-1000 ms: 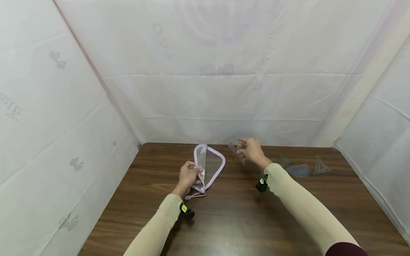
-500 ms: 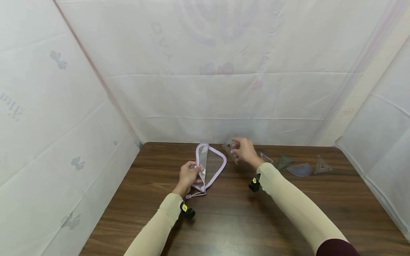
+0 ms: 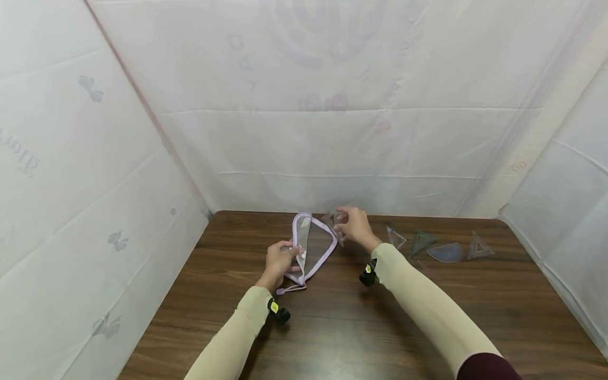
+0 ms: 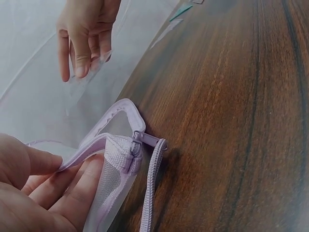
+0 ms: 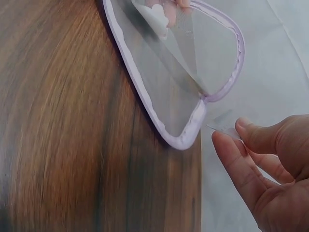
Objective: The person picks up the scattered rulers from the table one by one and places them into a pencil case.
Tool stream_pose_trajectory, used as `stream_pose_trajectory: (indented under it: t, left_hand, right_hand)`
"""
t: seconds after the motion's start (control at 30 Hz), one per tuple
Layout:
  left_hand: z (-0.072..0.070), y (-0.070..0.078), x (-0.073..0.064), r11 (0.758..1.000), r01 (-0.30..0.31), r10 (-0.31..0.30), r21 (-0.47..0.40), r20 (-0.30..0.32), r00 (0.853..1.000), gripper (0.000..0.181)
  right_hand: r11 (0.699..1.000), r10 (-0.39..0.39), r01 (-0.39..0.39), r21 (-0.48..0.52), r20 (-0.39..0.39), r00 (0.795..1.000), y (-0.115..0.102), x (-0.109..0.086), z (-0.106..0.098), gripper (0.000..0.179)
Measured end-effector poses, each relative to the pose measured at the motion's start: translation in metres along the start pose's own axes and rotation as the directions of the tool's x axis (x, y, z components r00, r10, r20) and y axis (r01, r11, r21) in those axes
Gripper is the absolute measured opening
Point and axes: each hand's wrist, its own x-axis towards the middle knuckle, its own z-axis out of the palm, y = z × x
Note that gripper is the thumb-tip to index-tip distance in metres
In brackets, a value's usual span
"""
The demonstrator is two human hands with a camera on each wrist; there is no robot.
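My left hand (image 3: pixel 277 264) holds the edge of a mesh zipper pouch (image 3: pixel 324 258) with lilac trim. In the left wrist view, thumb and fingers pinch its trim (image 4: pixel 91 150), and the mouth gapes beside the zipper pull (image 4: pixel 136 136). A strap hangs from that end. Between thumb and fingers of my right hand (image 3: pixel 355 227) is a clear set square (image 4: pixel 79 92), held in the air just right of the pouch's far end. Only a thin edge of the set square (image 5: pixel 224 129) shows in the right wrist view.
Right of my right hand, a small clear set square (image 3: pixel 396 237), a green set square (image 3: pixel 421 241), a bluish protractor (image 3: pixel 445 252) and another clear set square (image 3: pixel 480 246) lie along the wooden table (image 3: pixel 332 327). A white sheet (image 3: pixel 304 148) rises behind the table's far edge.
My right hand has moved left with the set square, up to the pouch's right side. The small set square on the table has come into sight. My left hand stays nearly still.
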Motion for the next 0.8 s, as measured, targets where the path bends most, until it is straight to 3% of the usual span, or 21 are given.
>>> stream_pose_trajectory:
  t: [0.8]
  left_hand:
    - [-0.004,-0.001,0.001,0.998,-0.002,0.002,-0.055,-0.004,1.000,0.018]
  right_hand:
    - [0.994,0.045,-0.039,0.100,-0.060,0.997,0.000,0.000,0.045,0.057]
